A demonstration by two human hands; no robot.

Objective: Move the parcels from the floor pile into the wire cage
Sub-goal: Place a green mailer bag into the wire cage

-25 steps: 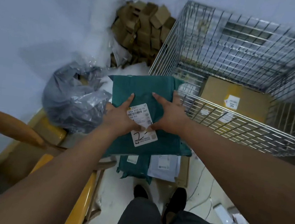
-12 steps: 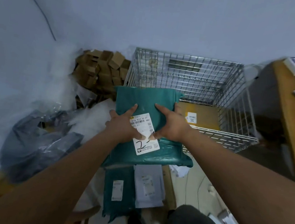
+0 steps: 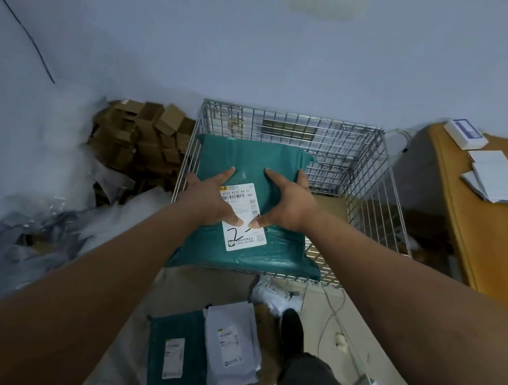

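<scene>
**Item: teal parcel, held over the wire cage**

Description: The teal parcel point(image 3: 249, 166) is a flat, soft plastic mailer bag. It is dull green and slightly glossy, with creases along its near edge and a folded seam at the far end. A white shipping label point(image 3: 244, 239) is stuck to its upper face. The label carries a barcode, rows of small print and a large handwritten black mark near its lower end.

Hold: Both hands grip it from above. The left hand point(image 3: 205, 199) and the right hand point(image 3: 286, 202) sit side by side, thumbs pressing the label and nearly meeting. The forefingers are spread forward across the plastic. The outer fingers of each hand reach to the parcel's side edges.

Location: The parcel lies under the hands, over the open top of the wire cage point(image 3: 348, 146), and covers its left half. Its near edge lines up with the cage's near rim; whether the two touch cannot be told.

Also in the cage: a brown carton point(image 3: 329, 206), just right of the right hand and lower down.

Still on the floor: below the forearms and nearer the person, a second teal mailer point(image 3: 174, 358) lies touching a pale grey mailer point(image 3: 230, 349). Both have their labels facing up.

Surroundings: a heap of cardboard boxes point(image 3: 144, 140) is left of the left hand. Grey plastic bags point(image 3: 15, 246) lie further left. Well to the right of the hands is an orange surface point(image 3: 496, 238) carrying papers point(image 3: 500, 181).
</scene>
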